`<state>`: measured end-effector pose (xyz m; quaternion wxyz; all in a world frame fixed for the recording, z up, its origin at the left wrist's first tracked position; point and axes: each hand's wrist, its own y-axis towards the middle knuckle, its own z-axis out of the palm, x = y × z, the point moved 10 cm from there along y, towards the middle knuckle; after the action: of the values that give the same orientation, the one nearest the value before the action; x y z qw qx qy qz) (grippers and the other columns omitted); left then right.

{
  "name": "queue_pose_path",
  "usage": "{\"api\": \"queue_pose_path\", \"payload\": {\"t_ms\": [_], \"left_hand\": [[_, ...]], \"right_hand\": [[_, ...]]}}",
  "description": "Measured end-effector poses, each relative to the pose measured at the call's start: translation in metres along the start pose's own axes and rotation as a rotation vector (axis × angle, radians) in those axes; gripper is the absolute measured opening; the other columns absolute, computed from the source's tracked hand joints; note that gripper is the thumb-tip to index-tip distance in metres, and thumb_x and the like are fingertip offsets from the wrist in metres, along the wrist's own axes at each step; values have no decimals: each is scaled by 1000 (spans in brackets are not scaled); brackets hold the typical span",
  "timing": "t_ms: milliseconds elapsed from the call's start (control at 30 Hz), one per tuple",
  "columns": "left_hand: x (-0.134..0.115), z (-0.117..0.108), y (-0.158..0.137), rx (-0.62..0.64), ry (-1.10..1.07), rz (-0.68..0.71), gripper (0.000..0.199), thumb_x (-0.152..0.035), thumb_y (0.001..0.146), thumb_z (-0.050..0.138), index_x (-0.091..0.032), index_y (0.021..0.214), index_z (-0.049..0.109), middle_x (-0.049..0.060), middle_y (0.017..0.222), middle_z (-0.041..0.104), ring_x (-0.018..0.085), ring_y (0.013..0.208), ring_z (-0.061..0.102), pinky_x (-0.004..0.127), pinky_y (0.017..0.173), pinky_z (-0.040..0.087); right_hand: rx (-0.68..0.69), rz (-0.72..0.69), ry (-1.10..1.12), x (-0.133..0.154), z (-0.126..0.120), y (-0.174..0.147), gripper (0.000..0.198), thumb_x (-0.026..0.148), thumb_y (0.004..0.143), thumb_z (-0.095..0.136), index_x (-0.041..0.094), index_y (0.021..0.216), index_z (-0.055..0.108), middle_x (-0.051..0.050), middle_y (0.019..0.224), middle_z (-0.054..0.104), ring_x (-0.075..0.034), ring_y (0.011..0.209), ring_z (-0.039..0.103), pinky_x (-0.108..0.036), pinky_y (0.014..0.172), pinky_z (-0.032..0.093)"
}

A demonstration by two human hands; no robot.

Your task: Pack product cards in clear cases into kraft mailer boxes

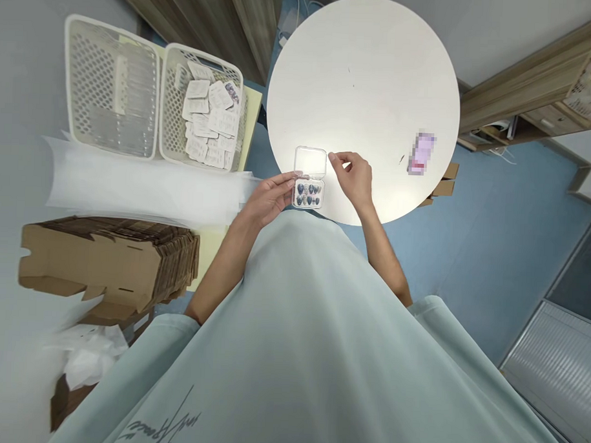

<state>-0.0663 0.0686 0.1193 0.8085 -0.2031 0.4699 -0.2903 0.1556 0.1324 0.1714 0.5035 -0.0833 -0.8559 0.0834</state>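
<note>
My left hand [270, 198] grips the left side of a small clear hinged plastic case [295, 194], near the table's front edge. The case stands open, its transparent lid [310, 161] tipped back. In its base lie several dark blue and silvery press-on nails [309, 191], set in two rows. Just right of the lid is my right hand [354, 178], its fingers curled and its thumb and fingertips drawn together. Whether a small thing is between those fingertips cannot be made out.
Around the case is a round white table [364, 62] with a blurred-out purple item [422, 153] on its right. To the left stand a basket of white cards [167, 107], a basket of clear plastic pieces [68, 78], white sheets [141, 187] and stacked folded cardboard [90, 259].
</note>
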Motion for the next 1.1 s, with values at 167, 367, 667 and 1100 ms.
{"api": "queue_pose_path", "payload": {"t_ms": [167, 367, 667, 1100], "left_hand": [[5, 3, -5, 31, -2, -7, 43, -38, 87, 99, -19, 124, 88, 16, 138, 84, 35, 134, 78, 51, 116, 63], [8, -1, -6, 27, -11, -11, 42, -36, 87, 99, -18, 123, 87, 16, 137, 84, 35, 135, 77, 51, 119, 61], [-4, -4, -5, -6, -20, 13, 38, -34, 91, 96, -18, 125, 86, 15, 136, 85, 32, 132, 79, 46, 116, 64], [-18, 1, -1, -22, -8, 47, 41, -53, 104, 85, -18, 126, 83, 15, 131, 85, 32, 133, 78, 44, 112, 66]], "right_hand": [[115, 115, 158, -16, 19, 15, 66, 87, 96, 74, 22, 89, 75, -4, 88, 73, -16, 70, 66, -29, 62, 55], [115, 68, 190, -8, 22, 20, 61, 83, 96, 78, 22, 96, 77, -2, 91, 73, -14, 73, 65, -27, 62, 54], [153, -44, 156, 33, 3, -7, 65, 88, 96, 73, 26, 113, 83, -4, 101, 75, -18, 84, 68, -31, 69, 59], [311, -102, 114, 29, 8, -53, 50, 73, 99, 81, 27, 120, 84, -5, 108, 76, -17, 84, 68, -33, 75, 59]]}}
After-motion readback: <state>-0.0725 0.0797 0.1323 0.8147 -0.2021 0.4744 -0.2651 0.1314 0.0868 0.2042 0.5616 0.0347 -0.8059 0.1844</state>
